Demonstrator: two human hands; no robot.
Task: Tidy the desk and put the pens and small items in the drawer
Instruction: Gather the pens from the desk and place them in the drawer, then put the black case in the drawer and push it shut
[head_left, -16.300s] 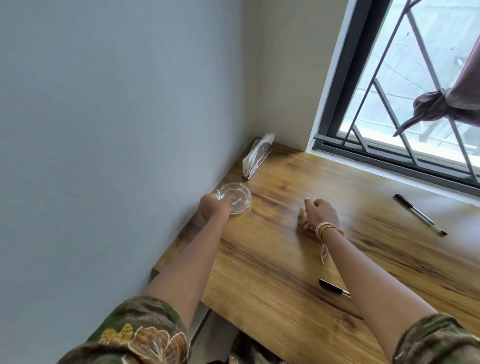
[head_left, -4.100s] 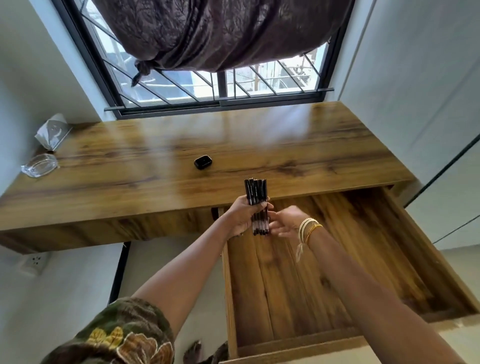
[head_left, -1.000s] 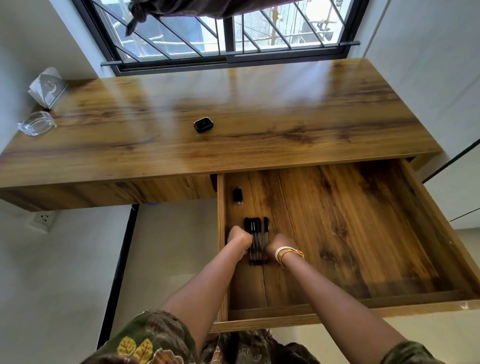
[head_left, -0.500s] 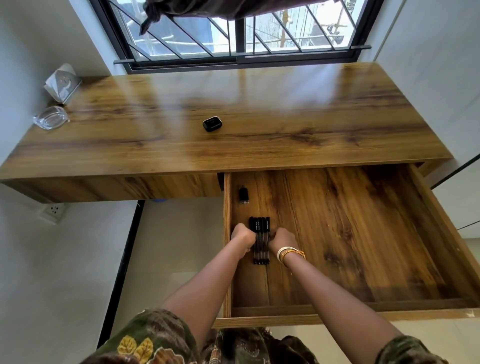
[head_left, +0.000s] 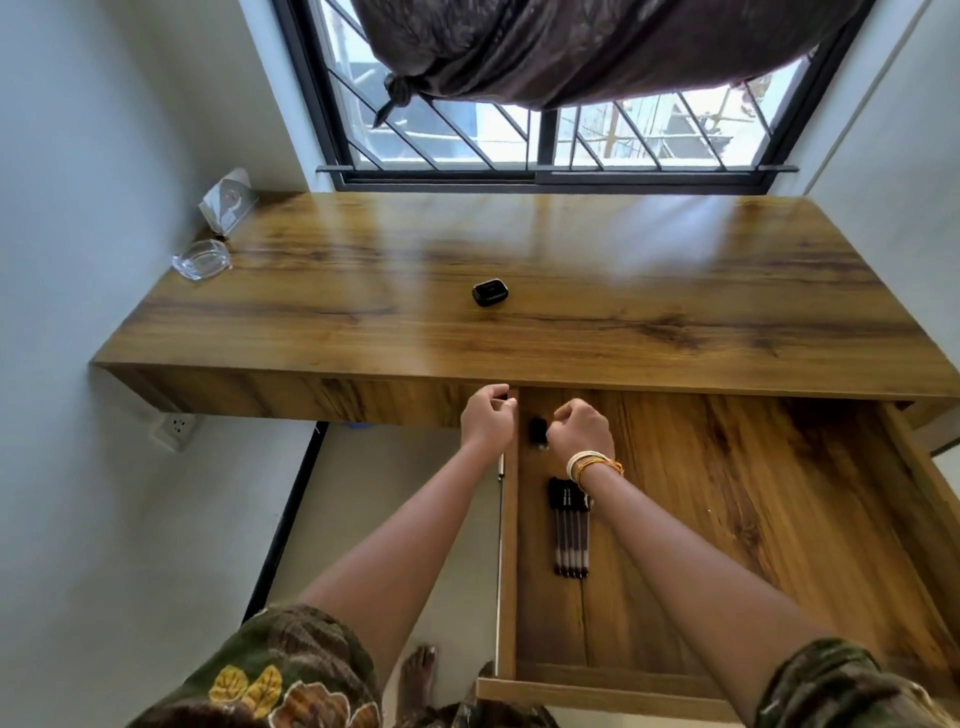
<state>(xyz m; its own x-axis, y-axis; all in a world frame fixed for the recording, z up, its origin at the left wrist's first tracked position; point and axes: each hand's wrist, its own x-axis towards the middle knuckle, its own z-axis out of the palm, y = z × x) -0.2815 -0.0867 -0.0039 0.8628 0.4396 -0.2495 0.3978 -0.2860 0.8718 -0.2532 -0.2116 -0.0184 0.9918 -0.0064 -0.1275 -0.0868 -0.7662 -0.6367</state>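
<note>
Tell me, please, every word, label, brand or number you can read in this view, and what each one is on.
No text can be read here.
Pens in the drawer: pale marks on the barrels, too small to read.
Black case on the desk: no visible lettering.
Clear stand: no legible print.

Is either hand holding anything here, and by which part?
Neither visibly: left hand and right hand are loosely curled, empty; pens lie in the drawer.

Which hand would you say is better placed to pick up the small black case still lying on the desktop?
Left, probably. The left hand hovers at the desk's front edge, almost straight below the black case. The right hand sits lower, over the open drawer beside a small black item.
</note>
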